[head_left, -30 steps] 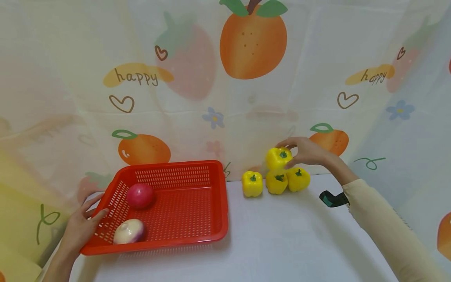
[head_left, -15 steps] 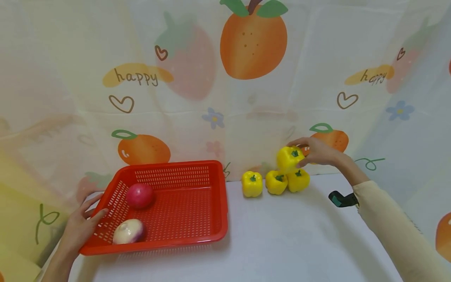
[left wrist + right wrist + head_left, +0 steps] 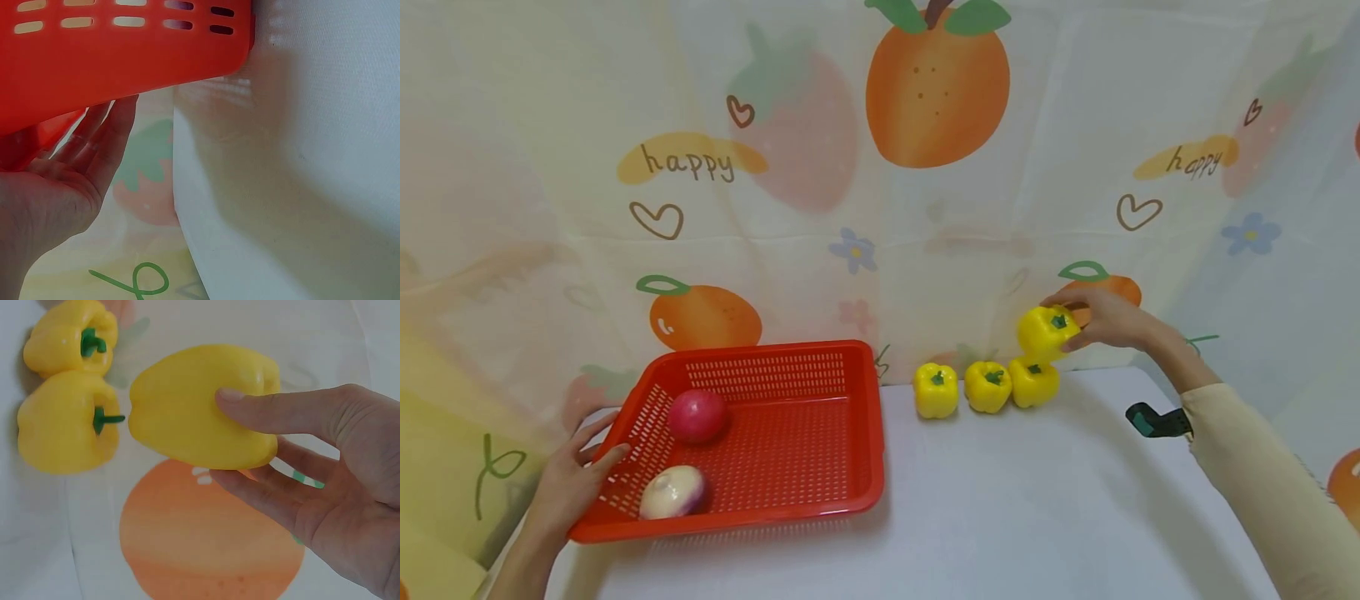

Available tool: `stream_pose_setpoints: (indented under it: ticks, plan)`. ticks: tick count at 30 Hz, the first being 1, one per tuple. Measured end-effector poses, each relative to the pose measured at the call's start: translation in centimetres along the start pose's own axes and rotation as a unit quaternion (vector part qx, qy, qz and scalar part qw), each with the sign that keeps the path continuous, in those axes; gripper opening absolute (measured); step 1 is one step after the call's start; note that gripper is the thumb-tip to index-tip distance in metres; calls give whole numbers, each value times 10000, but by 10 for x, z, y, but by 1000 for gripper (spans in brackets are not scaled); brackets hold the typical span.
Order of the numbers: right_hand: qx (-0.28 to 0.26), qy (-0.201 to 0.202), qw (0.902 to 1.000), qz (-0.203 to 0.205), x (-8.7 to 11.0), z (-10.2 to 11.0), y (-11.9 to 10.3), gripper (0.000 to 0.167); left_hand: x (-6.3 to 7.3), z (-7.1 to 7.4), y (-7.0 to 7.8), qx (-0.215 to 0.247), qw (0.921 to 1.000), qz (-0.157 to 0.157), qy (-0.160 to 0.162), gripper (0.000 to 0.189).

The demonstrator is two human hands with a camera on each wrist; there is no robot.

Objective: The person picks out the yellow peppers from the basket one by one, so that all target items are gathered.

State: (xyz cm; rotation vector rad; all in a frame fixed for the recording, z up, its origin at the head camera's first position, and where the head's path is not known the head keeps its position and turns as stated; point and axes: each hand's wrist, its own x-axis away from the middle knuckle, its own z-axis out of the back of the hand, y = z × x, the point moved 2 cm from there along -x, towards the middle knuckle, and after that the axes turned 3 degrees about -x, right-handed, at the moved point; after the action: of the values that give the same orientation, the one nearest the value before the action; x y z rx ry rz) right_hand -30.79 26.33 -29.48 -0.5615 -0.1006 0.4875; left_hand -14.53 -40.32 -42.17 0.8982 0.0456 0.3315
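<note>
My right hand (image 3: 1112,319) holds a yellow bell pepper (image 3: 1043,333) up against the backdrop, above the row on the table. In the right wrist view the thumb lies across the side of the pepper (image 3: 194,406) and the other fingers are behind and below it. Three more yellow bell peppers stand below: a left one (image 3: 936,392), a middle one (image 3: 988,387) and a right one (image 3: 1034,383) beside it. At the far left my left hand (image 3: 568,483) grips the rim of a red plastic basket (image 3: 867,433), thumb on top; the left wrist view shows fingers (image 3: 112,147) beneath the rim.
Inside the basket, at its left side, lie a pinkish-red ball-shaped item (image 3: 697,416) and a white and purple onion-like or turnip-like vegetable (image 3: 672,492). A fruit-print cloth (image 3: 940,208) hangs behind the white table (image 3: 1000,517). A dark device (image 3: 1157,421) sits at the right wrist.
My right hand has carried its pepper rightward, from above the middle pepper to above the right one. My left hand and the basket have stayed in place.
</note>
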Motion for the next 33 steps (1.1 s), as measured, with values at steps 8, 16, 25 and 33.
stream_pose_setpoints:
  ticks: [8,16,25,33]
  plan:
    - [-259,48,9993,263,10,11,12,59,0,0,0,-63,10000,61,38,70]
    - [-145,42,9998,145,17,18,28,65,-1,0,1,-129,9998,139,63,70]
    - [-152,-51,9993,-331,24,17,44,62,-1,0,1,-102,9997,223,80,70]
    - [84,-152,9981,-584,22,5,57,61,-1,-1,0,-133,9997,181,111,69]
